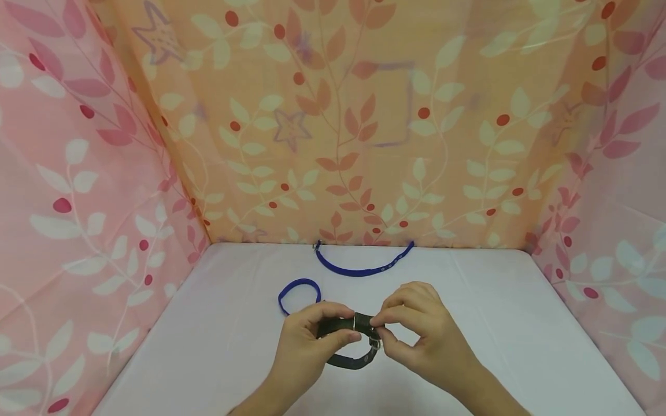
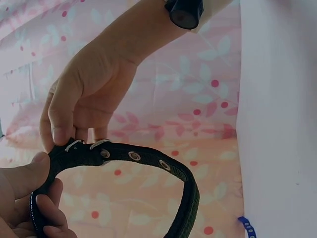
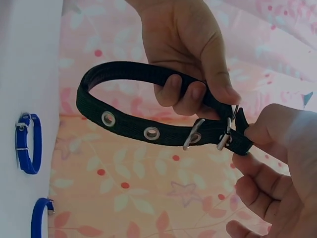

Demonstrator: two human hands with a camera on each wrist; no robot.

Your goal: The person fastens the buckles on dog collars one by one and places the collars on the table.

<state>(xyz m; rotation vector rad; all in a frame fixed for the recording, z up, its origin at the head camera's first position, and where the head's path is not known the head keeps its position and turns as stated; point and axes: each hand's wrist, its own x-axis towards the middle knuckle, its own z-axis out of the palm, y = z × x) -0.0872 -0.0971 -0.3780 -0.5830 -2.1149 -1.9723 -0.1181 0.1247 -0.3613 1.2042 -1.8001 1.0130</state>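
A dark green collar (image 1: 350, 363) with metal eyelets is bent into a loop and held up above the table. My left hand (image 1: 304, 342) grips its band, thumb on one face and fingers on the other. With thumb and fingertips, my right hand (image 1: 424, 326) pinches the strap end beside the metal buckle (image 3: 225, 136). In the right wrist view the strap passes through the buckle, and several eyelets (image 3: 151, 133) show along the band. My right fingertips partly hide the strap's tip.
On the white table (image 1: 208, 346), a blue collar (image 1: 281, 297) lies closed in a loop behind my left hand. Another blue collar (image 1: 354, 273) curves unfastened near the back edge. Patterned cloth walls (image 1: 338, 115) stand at the back and both sides.
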